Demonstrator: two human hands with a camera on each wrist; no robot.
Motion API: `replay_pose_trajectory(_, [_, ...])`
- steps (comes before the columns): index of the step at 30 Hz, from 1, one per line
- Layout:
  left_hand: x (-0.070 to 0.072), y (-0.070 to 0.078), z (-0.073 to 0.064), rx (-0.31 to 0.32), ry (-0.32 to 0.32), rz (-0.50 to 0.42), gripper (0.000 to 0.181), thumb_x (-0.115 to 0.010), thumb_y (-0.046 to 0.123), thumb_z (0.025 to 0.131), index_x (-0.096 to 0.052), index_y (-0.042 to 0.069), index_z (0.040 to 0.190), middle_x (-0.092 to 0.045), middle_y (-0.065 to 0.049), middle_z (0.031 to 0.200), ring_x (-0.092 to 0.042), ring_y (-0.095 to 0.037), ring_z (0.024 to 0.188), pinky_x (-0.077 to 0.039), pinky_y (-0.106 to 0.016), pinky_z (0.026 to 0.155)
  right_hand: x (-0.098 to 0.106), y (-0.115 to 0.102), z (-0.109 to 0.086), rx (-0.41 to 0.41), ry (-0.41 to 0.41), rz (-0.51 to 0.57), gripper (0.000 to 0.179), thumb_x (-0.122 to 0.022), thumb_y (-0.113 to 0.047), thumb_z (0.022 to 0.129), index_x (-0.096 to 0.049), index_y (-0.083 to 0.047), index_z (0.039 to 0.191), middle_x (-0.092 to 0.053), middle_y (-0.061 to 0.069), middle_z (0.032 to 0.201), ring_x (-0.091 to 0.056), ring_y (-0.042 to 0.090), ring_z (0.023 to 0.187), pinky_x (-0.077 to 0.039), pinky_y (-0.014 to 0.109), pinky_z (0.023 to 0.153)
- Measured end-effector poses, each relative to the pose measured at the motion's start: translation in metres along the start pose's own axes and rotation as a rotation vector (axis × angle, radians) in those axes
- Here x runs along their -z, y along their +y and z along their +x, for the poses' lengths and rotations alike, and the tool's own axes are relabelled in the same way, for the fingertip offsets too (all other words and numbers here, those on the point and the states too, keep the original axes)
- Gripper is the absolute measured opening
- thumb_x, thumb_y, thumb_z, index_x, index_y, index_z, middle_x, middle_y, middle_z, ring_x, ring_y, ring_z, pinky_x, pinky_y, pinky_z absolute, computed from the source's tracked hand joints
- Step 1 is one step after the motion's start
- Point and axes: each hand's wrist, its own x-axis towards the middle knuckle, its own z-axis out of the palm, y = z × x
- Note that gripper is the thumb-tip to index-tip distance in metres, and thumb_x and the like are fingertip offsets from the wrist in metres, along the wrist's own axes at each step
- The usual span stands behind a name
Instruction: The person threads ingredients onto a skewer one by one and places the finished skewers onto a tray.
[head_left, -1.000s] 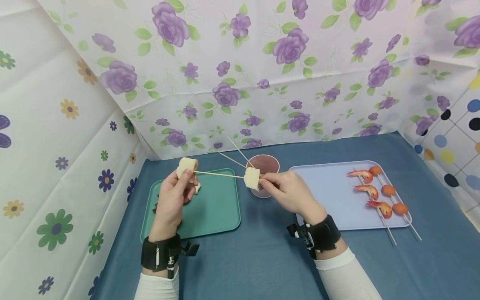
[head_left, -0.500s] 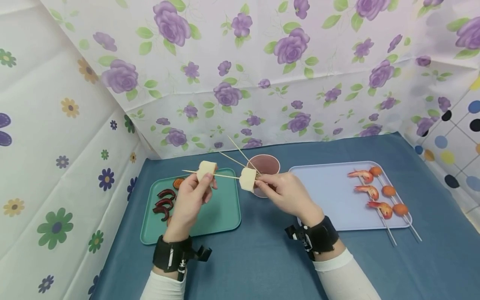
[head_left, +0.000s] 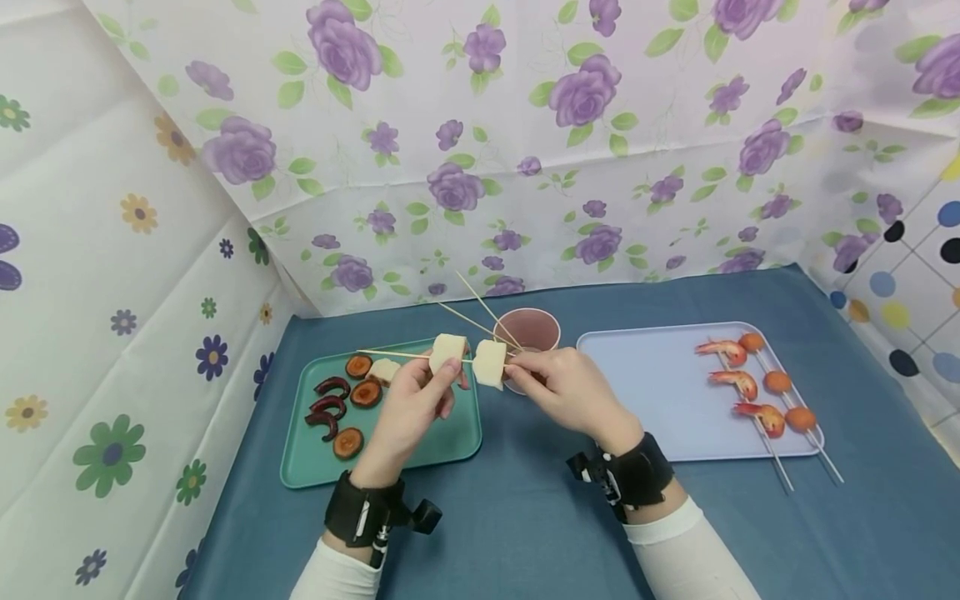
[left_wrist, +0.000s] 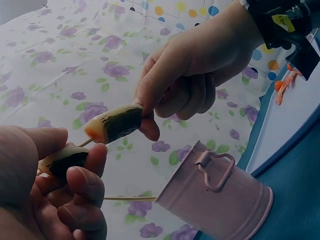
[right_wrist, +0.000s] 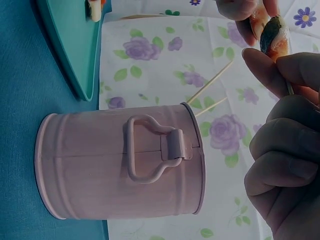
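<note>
In the head view my left hand (head_left: 420, 392) pinches a cream-coloured food piece (head_left: 447, 352). A thin wooden skewer (head_left: 390, 354) runs through it, its end sticking out to the left. My right hand (head_left: 573, 392) pinches the skewer's other end, right beside a second pale food piece (head_left: 489, 364) threaded on it. A small gap separates the two pieces. The left wrist view shows a dark green, skin-like side and an orange end on the right-hand piece (left_wrist: 115, 123). Behind the hands stands a pink metal cup (right_wrist: 90, 165) with more skewers (head_left: 480, 298) leaning out.
Left, a green tray (head_left: 442, 450) bears brown mushroom-like rounds (head_left: 366, 393), dark red curved pieces (head_left: 326, 406) and another pale piece (head_left: 385, 370). On the right, a lilac tray (head_left: 645, 392) holds skewers with shrimp (head_left: 761, 417) and orange balls (head_left: 800, 418).
My left hand has moved right, sliding its food piece along the skewer towards the other piece; more skewer sticks out on the left. My right hand has stayed nearly in place.
</note>
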Motion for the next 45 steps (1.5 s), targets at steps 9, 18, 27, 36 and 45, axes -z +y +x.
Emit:
replay_pose_trajectory(9, [-0.001, 0.0011, 0.0011, 0.014, -0.002, -0.007, 0.035, -0.055, 0.026, 0.115, -0.064, -0.005, 0.128, -0.066, -0.008, 0.092, -0.047, -0.017, 0.053, -0.03, -0.031, 0.047, 0.0002, -0.0001, -0.0005, -0.002, 0.005, -0.002, 0.019, -0.066, -0.026, 0.109, -0.079, -0.019, 0.097, -0.046, -0.015, 0.063, -0.042, 0.001, 0.052, -0.038, 0.029, 0.05])
replay_pose_trajectory(18, [0.0005, -0.0009, 0.0015, 0.028, -0.006, -0.014, 0.034, -0.055, 0.029, 0.115, -0.066, -0.002, 0.125, -0.066, -0.01, 0.092, -0.049, -0.017, 0.053, -0.034, -0.026, 0.049, 0.0008, 0.0, -0.0004, -0.006, 0.002, -0.018, 0.019, -0.066, -0.027, 0.109, -0.078, -0.022, 0.096, -0.045, -0.015, 0.062, -0.041, 0.001, 0.052, -0.037, 0.029, 0.05])
replay_pose_trajectory(27, [0.0016, -0.0027, 0.0001, 0.033, -0.024, -0.013, 0.036, -0.054, 0.03, 0.115, -0.064, -0.001, 0.13, -0.067, -0.014, 0.095, -0.048, -0.023, 0.055, -0.035, -0.026, 0.05, 0.002, -0.0013, -0.0009, -0.008, 0.002, -0.018, 0.018, -0.066, -0.026, 0.109, -0.078, -0.022, 0.097, -0.045, -0.016, 0.062, -0.041, 0.0, 0.051, -0.037, 0.029, 0.05])
replay_pose_trajectory(36, [0.0005, -0.0049, 0.0008, 0.044, -0.046, -0.005, 0.036, -0.053, 0.029, 0.116, -0.06, 0.0, 0.136, -0.066, -0.006, 0.094, -0.049, -0.02, 0.056, -0.035, -0.026, 0.051, 0.0018, -0.0004, -0.0014, -0.006, 0.014, -0.023, 0.018, -0.066, -0.026, 0.109, -0.077, -0.022, 0.095, -0.044, -0.015, 0.062, -0.041, 0.001, 0.051, -0.036, 0.029, 0.05])
replay_pose_trajectory(45, [0.0009, -0.0042, 0.0013, 0.046, -0.064, 0.008, 0.039, -0.052, 0.031, 0.116, -0.058, 0.0, 0.138, -0.065, -0.011, 0.097, -0.05, -0.018, 0.057, -0.036, -0.027, 0.052, 0.004, 0.0006, -0.0013, 0.004, 0.037, -0.038, 0.016, -0.068, -0.024, 0.108, -0.08, -0.019, 0.1, -0.045, -0.015, 0.062, -0.04, 0.001, 0.051, -0.036, 0.028, 0.05])
